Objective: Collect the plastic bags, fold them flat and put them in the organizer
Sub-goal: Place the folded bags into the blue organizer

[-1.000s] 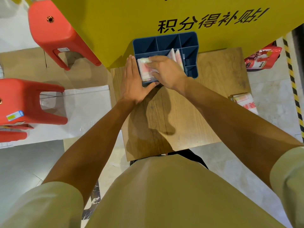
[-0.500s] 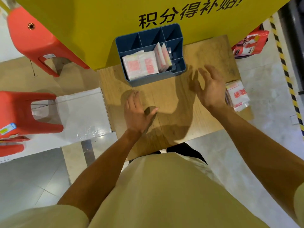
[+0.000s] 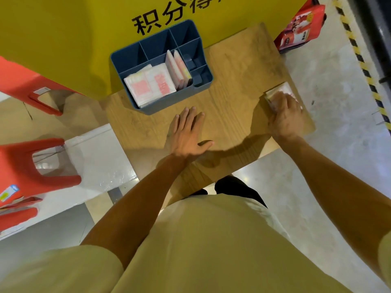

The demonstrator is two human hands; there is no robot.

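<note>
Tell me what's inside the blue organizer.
The blue organizer holds folded plastic bags lying flat in its large front compartment and two more standing on edge beside them. Anything beneath the flat bags is hidden.

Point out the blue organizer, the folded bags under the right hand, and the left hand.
blue organizer (image 3: 169,105): head view, front wall.
folded bags (image 3: 284,88): head view, far corner showing past the fingers.
left hand (image 3: 186,136): head view, back of the hand.

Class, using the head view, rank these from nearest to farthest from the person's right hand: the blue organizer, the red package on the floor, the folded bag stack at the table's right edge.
1. Folded bag stack, under the right hand.
2. Red package, beyond the table's far right corner.
3. Blue organizer, far left of the hand.
</note>
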